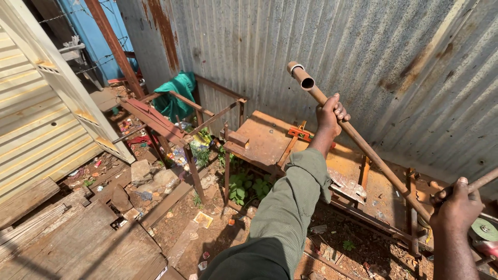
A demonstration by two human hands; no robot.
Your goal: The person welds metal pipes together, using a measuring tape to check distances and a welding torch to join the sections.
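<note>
Head view shows your left hand (330, 115) wrapped around a long rusty pipe (363, 145) near its open upper end, fingers closed over it. Your right hand (456, 205) grips a second bar (485, 180) lower down, above the rusty metal table (264, 137) by the corrugated wall (363, 46).

Outdoor metalworking yard, open to the sun. Back boundary: rusted corrugated sheet-metal wall (321, 46). At its foot: rust-brown steel workbench (262, 137), an orange clamp (300, 133) at its far edge. To the left: welded angle-iron frame (171, 119), green cloth (176, 93) draped on its far corner. Left edge: cream ribbed panel (36, 119) leaning. Ground: bare earth, weeds (244, 186), litter, weathered planks (78, 243). Lower right corner: grinder disc (485, 229).
</note>
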